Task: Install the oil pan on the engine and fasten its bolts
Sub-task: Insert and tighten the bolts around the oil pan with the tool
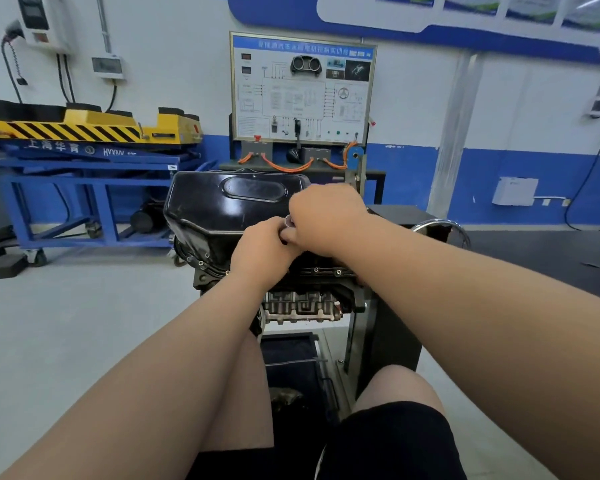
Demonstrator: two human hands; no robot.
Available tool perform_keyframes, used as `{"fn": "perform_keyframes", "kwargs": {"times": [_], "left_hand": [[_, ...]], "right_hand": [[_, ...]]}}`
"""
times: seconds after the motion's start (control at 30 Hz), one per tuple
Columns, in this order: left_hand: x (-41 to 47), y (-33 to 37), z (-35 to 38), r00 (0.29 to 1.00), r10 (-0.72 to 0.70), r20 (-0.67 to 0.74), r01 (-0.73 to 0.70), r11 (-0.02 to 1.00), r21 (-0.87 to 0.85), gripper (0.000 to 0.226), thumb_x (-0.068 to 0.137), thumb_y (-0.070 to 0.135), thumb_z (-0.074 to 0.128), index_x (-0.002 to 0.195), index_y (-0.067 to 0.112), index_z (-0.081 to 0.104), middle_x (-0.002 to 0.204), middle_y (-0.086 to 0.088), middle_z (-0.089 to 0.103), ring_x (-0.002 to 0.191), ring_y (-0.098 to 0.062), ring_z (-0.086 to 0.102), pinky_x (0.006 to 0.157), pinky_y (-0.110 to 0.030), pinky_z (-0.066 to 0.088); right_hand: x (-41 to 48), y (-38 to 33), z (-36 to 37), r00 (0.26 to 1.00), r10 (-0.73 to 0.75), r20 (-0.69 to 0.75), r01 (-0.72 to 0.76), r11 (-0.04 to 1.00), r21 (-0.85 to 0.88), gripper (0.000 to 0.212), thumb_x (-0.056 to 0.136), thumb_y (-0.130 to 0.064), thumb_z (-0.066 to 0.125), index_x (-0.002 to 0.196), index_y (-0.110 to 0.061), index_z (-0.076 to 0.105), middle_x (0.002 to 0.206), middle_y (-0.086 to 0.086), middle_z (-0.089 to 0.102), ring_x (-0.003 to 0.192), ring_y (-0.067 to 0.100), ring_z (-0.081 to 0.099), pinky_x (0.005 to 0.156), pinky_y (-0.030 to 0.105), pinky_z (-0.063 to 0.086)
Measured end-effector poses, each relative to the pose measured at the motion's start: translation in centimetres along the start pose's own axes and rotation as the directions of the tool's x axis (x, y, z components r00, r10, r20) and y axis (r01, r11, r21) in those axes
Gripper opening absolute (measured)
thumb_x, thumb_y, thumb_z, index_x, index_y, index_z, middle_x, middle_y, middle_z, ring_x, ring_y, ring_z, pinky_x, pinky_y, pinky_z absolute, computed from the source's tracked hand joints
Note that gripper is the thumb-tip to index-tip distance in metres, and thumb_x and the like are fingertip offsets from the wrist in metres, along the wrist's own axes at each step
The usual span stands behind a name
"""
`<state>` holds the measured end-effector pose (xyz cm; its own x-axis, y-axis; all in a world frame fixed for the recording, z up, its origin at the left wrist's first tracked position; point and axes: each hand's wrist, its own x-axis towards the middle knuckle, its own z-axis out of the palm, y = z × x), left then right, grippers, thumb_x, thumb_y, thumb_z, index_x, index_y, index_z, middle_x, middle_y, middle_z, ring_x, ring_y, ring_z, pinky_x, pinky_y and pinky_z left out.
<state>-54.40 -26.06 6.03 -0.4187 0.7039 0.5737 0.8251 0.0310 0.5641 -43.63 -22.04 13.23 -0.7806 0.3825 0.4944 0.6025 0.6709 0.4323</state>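
Gripping 1 small metal tool (288, 222): left hand (262, 251), right hand (326, 220) (fingers curled round it), above oil pan (219, 209).

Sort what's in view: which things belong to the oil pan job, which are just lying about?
Job: oil pan, engine, bolts, left hand, right hand, metal part between them.
Lying about: lift table, training board, foam blocks.

You are facing a white wall (174, 64) with a blue lower band (499, 174). A training board (302, 88) is standing before it, and a yellow-and-black lift platform (84, 128) is sitting left on a blue frame (94, 188) over grey floor (84, 323).
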Motion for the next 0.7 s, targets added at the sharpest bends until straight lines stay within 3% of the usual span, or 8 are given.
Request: {"fn": "perform_keyframes", "kwargs": {"times": [0.07,0.13,0.2,0.3,0.37,0.47,0.57,0.7], "left_hand": [[0.2,0.1,0.0,0.999,-0.019,-0.035,0.022,0.995,0.099,0.011,0.081,0.02,0.054,0.071,0.02,0.057,0.071,-0.002,0.062,0.069,-0.028,0.054,0.058,-0.03,0.038],[0.2,-0.2,-0.2,0.999,-0.015,-0.03,0.016,1.0,0.026,0.014,0.08,0.016,0.055,0.069,0.019,0.063,0.062,0.002,0.061,0.067,-0.028,0.057,0.057,-0.03,0.041],[0.2,-0.7,-0.5,1.0,0.008,0.011,-0.008,0.998,-0.056,0.008,0.081,0.023,0.064,0.074,0.022,0.068,0.057,0.009,0.059,0.064,-0.022,0.062,0.059,-0.029,0.048],[0.2,-0.9,-0.2,0.996,0.062,0.064,-0.059,0.997,-0.047,0.013,0.085,0.033,0.065,0.089,0.022,0.071,0.073,0.007,0.069,0.066,-0.018,0.064,0.065,-0.033,0.053],[0.2,-0.6,0.3,0.995,0.083,0.05,-0.083,0.997,-0.002,0.014,0.086,0.032,0.063,0.091,0.021,0.07,0.082,0.006,0.07,0.071,-0.017,0.063,0.068,-0.034,0.053],[0.3,-0.1,0.5,0.998,0.054,-0.013,-0.053,0.997,0.061,0.013,0.081,0.033,0.062,0.073,0.023,0.061,0.068,0.007,0.061,0.069,-0.02,0.055,0.059,-0.031,0.043],[0.5,-0.1,0.4,1.0,0.025,0.008,-0.026,0.998,0.061,0.017,0.082,0.023,0.055,0.066,0.02,0.056,0.059,0.007,0.054,0.065,-0.026,0.052,0.056,-0.029,0.036],[0.5,-0.7,-0.1,0.993,0.005,0.116,0.012,0.99,-0.14,0.017,0.088,0.025,0.061,0.072,0.028,0.066,0.049,0.005,0.061,0.046,-0.005,0.058,0.049,-0.021,0.038]], "right_hand": [[-0.1,-0.4,0.4,0.983,0.159,0.097,-0.166,0.984,0.072,0.044,0.09,-0.052,0.04,0.066,-0.016,0.039,0.063,-0.001,0.034,0.053,0.017,0.031,0.046,0.027,0.022],[-0.2,-0.4,0.5,0.981,0.151,0.12,-0.162,0.983,0.085,0.045,0.09,-0.054,0.04,0.061,-0.021,0.034,0.063,-0.001,0.034,0.052,0.016,0.031,0.045,0.027,0.023],[-0.3,0.1,0.1,0.996,0.011,0.09,-0.014,0.999,0.038,0.037,0.09,-0.049,0.047,0.068,-0.019,0.047,0.067,-0.001,0.042,0.056,0.016,0.04,0.046,0.028,0.027],[-0.3,1.4,0.1,0.947,-0.32,-0.021,0.312,0.933,-0.181,0.022,0.093,-0.029,0.049,0.106,-0.013,0.059,0.101,0.004,0.059,0.094,0.022,0.053,0.064,0.03,0.031],[-0.6,2.0,0.2,0.932,-0.358,-0.062,0.337,0.915,-0.22,0.022,0.093,-0.022,0.05,0.112,-0.013,0.056,0.109,0.006,0.058,0.101,0.024,0.052,0.069,0.031,0.029],[-0.8,1.1,0.5,0.99,-0.128,-0.05,0.123,0.987,-0.101,0.029,0.09,-0.043,0.05,0.085,-0.016,0.056,0.081,0.002,0.057,0.068,0.02,0.049,0.057,0.029,0.028],[-0.7,0.5,0.5,0.991,0.126,0.051,-0.13,0.988,0.087,0.052,0.087,-0.06,0.044,0.058,-0.017,0.036,0.06,-0.001,0.038,0.05,0.015,0.034,0.045,0.026,0.022],[-0.3,1.2,0.0,0.976,-0.215,-0.025,0.21,0.969,-0.127,0.022,0.091,-0.035,0.051,0.09,-0.014,0.057,0.094,0.004,0.06,0.081,0.023,0.054,0.058,0.03,0.033]]}}
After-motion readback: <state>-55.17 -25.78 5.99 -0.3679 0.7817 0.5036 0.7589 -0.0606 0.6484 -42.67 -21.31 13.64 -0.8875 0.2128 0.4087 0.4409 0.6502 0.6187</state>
